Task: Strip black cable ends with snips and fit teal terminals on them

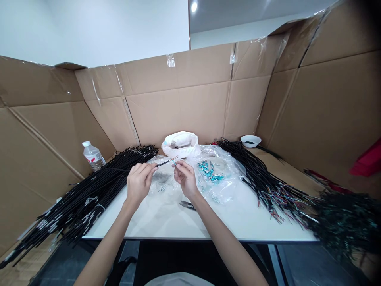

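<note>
My left hand (pixel 139 178) is closed around a black cable (pixel 162 163), whose stripped end points right and shows thin coloured wires. At that end, my right hand (pixel 185 176) pinches what looks like a thin light-blue wire (pixel 174 162); its tip is too small to make out fully. Just right of my right hand, a clear plastic bag (pixel 230 180) lies spread out with many small turquoise-and-metal parts (pixel 210 170) on it. Below my right wrist, a pair of dark thread snips (pixel 187 205) rests on the white table (pixel 166 222).
Long black cables (pixel 119 167) are heaped at left beside a water bottle (pixel 93 155). More cables (pixel 253 167) with bared ends lie at right, near a white bowl (pixel 251 141). Behind my hands stands an open white bag (pixel 180 145). Cardboard walls (pixel 178 103) enclose the table.
</note>
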Action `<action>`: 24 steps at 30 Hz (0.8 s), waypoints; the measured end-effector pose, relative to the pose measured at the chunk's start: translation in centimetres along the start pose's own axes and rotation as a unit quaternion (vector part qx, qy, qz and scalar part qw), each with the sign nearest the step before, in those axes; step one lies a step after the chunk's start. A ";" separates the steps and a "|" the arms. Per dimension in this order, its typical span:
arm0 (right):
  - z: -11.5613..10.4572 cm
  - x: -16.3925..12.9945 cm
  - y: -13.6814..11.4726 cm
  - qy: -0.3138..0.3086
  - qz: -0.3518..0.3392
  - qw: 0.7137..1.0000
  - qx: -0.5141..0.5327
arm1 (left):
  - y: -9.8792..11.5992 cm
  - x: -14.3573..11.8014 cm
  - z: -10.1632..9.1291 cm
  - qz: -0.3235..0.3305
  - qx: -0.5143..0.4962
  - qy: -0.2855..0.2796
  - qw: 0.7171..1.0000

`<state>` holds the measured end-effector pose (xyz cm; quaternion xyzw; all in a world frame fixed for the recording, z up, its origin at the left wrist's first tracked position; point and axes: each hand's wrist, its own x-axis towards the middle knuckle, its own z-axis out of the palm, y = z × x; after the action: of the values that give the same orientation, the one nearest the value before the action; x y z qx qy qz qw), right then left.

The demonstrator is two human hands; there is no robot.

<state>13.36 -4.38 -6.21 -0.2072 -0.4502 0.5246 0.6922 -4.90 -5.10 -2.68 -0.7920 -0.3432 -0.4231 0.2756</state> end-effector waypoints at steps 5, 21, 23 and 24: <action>-0.3 0.2 -0.6 -0.002 0.014 1.000 -0.022 | 0.0 -0.1 -0.1 0.026 0.029 0.001 0.999; -1.2 0.0 -4.7 -0.092 -0.112 0.886 -0.441 | -1.5 1.7 -1.2 0.032 0.039 -0.125 0.991; -1.7 0.5 -5.8 -0.120 -0.146 0.849 -0.493 | -2.3 3.1 -1.6 0.039 0.006 -0.174 0.984; -2.0 0.9 -6.3 -0.136 -0.155 0.835 -0.511 | -2.7 3.9 -1.8 0.040 -0.017 -0.198 0.979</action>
<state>18.44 -5.52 -2.10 -0.3853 -0.7699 0.1287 0.4921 -6.30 -3.52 1.93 -0.8776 -0.3520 -0.2526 0.2053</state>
